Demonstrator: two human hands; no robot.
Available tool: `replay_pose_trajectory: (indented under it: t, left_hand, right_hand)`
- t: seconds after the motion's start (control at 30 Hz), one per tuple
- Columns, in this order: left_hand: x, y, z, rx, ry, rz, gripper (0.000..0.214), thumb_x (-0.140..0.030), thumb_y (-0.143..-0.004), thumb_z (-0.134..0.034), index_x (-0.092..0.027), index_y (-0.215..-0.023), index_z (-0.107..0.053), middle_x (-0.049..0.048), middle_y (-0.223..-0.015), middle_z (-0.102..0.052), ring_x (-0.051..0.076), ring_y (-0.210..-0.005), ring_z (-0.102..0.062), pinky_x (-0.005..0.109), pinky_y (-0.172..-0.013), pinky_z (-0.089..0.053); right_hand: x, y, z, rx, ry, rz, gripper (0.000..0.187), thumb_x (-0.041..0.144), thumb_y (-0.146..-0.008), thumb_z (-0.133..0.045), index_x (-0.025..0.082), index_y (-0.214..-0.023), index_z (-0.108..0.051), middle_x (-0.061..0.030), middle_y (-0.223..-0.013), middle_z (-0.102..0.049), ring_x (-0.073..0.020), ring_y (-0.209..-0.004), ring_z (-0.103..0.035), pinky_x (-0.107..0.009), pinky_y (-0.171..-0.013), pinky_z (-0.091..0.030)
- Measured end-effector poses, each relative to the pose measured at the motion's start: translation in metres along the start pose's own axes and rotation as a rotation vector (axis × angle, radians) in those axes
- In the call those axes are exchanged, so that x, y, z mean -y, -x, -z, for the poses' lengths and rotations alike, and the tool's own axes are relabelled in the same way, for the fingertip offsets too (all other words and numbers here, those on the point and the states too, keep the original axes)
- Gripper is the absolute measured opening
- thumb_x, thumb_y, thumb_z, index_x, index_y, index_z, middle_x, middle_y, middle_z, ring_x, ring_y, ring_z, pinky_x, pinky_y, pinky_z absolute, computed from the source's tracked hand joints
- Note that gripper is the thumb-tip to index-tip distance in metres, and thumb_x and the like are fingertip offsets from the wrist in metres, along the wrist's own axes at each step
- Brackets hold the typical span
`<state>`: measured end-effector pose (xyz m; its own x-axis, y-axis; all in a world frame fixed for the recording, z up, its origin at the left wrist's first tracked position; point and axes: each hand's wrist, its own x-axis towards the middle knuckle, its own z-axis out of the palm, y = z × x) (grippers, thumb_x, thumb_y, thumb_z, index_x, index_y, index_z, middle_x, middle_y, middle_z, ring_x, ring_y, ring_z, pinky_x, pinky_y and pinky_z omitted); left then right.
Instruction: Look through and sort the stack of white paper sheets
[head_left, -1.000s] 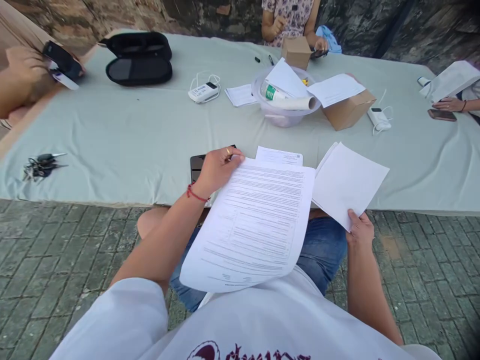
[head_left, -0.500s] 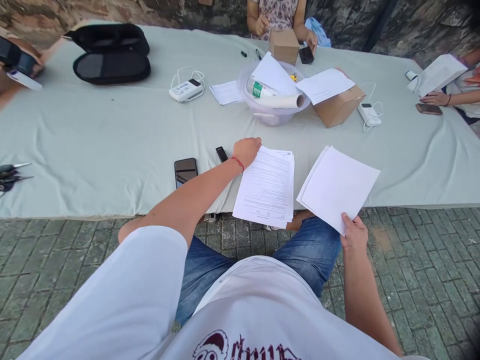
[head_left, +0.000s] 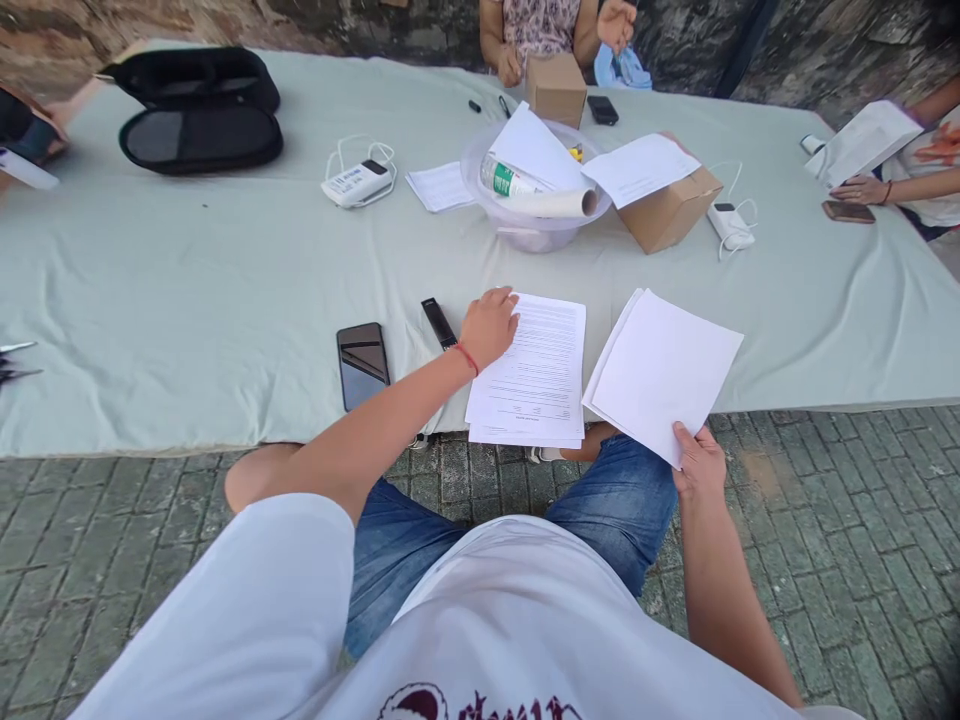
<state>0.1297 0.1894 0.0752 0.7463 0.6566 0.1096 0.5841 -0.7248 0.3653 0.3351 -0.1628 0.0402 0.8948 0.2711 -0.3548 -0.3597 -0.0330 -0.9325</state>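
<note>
My left hand, a red string round its wrist, rests palm down on the upper left of a stack of printed sheets. Its fingers are stretched out over the paper. The stack overhangs the table's near edge, its sheets slightly out of line. In my right hand is the lower right corner of several white paper sheets, pinched between thumb and fingers. Their upper faces look blank, and they fan out a little at the left. Just left of my left hand lie a black stick-shaped object and a smartphone.
Across the cloth-covered table stands a plastic basin holding a bottle, papers and a paper roll. Beside it are cardboard boxes and white corded devices. An open black case sits far left. Other people sit opposite and at both ends.
My left hand has shifted from the printed stack's top corner to lie flatter on the paper, and the top sheet has straightened. The person opposite has lifted a hand off a phone.
</note>
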Motion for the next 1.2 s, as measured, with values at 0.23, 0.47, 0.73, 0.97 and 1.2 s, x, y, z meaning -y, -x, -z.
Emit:
replay_pose_trajectory:
  t: [0.23, 0.47, 0.73, 0.97, 1.2]
  left_hand:
    - [-0.025, 0.118, -0.041, 0.053, 0.046, -0.040, 0.047, -0.028, -0.097, -0.037, -0.015, -0.140, -0.048, 0.0119, -0.153, -0.041, 0.025, -0.143, -0.033, 0.046, -0.119, -0.020]
    - [-0.029, 0.125, -0.025, -0.175, 0.410, 0.263, 0.034, -0.029, -0.096, -0.037, -0.014, -0.107, -0.065, 0.0153, -0.123, -0.065, 0.026, -0.120, -0.055, 0.044, -0.104, -0.041]
    - [-0.021, 0.153, -0.009, -0.041, 1.212, 0.692, 0.037, -0.048, -0.087, -0.054, -0.019, -0.063, -0.049, -0.0044, -0.049, -0.040, 0.010, -0.044, -0.038, 0.024, -0.045, -0.032]
    - [-0.020, 0.162, -0.020, -0.129, 1.265, 0.825, 0.036, -0.032, -0.073, -0.071, -0.019, -0.057, -0.042, -0.0081, -0.047, -0.032, 0.006, -0.042, -0.030, 0.021, -0.043, -0.022]
    - [-0.021, 0.157, -0.019, -0.156, 1.292, 0.875, 0.034, -0.036, -0.080, -0.066, -0.018, -0.058, -0.047, -0.0068, -0.046, -0.040, 0.007, -0.041, -0.033, 0.021, -0.041, -0.023]
  right_hand:
    - [-0.015, 0.014, -0.031, 0.193, 0.081, -0.069, 0.041, 0.031, -0.058, -0.085, 0.022, -0.096, -0.072, -0.0024, -0.094, -0.075, -0.0170, -0.078, -0.071, -0.030, -0.073, -0.062]
    - [-0.020, 0.032, -0.081, 0.454, 0.193, -0.025, 0.040, 0.038, -0.066, -0.082, 0.022, -0.101, -0.072, -0.0012, -0.098, -0.075, -0.0165, -0.083, -0.070, -0.029, -0.078, -0.059]
    - [-0.016, 0.045, -0.089, 0.625, 0.338, -0.058, 0.049, 0.046, -0.069, -0.079, 0.022, -0.110, -0.071, -0.0027, -0.109, -0.074, -0.0225, -0.095, -0.069, -0.036, -0.083, -0.057]
    - [-0.025, 0.038, -0.079, 0.549, 0.387, -0.099, 0.049, 0.048, -0.066, -0.080, 0.022, -0.108, -0.072, -0.0043, -0.106, -0.075, -0.0263, -0.092, -0.070, -0.039, -0.080, -0.058]
    - [-0.022, 0.033, -0.066, 0.505, 0.330, -0.117, 0.043, 0.042, -0.066, -0.081, 0.024, -0.104, -0.073, -0.0025, -0.099, -0.076, -0.0240, -0.085, -0.071, -0.036, -0.076, -0.060]
